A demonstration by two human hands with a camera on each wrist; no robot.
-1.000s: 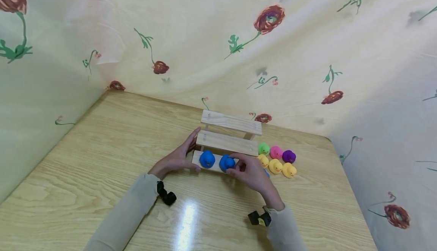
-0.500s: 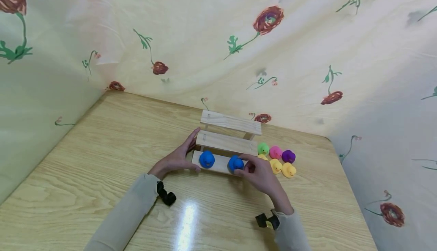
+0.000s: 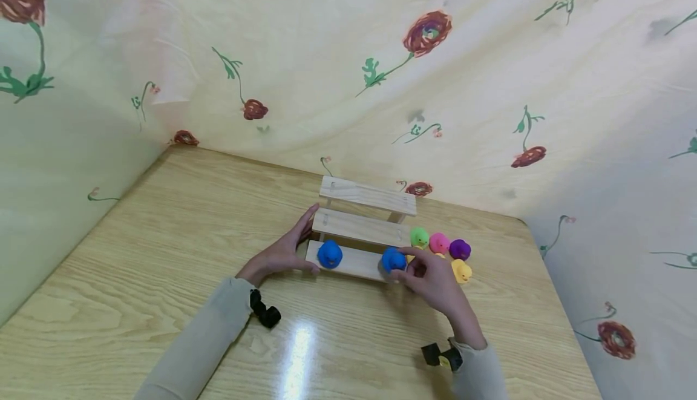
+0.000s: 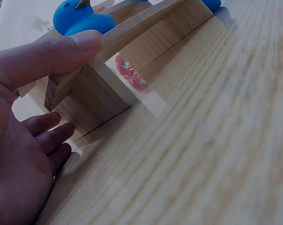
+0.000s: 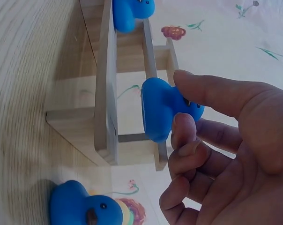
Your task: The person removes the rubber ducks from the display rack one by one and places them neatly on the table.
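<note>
A wooden three-step rack (image 3: 362,226) stands on the table. One blue rubber duck (image 3: 330,255) sits near the left end of its lowest step. Another blue duck (image 3: 393,259) is pinched between the thumb and fingers of my right hand (image 3: 432,279) at the right end of that step. In the right wrist view a gap shows between this held duck (image 5: 158,110) and the board. My left hand (image 3: 283,252) rests at the rack's left end, thumb (image 4: 80,44) along the lowest board and fingers beside the side support.
Right of the rack stand a green duck (image 3: 419,236), a pink duck (image 3: 439,242), a purple duck (image 3: 460,249) and several yellow ducks (image 3: 461,271). A further blue duck (image 5: 85,206) is on the table by the rack. Patterned cloth (image 3: 327,73) hangs behind the table.
My right hand has moved the pinched blue duck rightward along the lowest step, from near its middle to its right end. My left hand has stayed in place.
</note>
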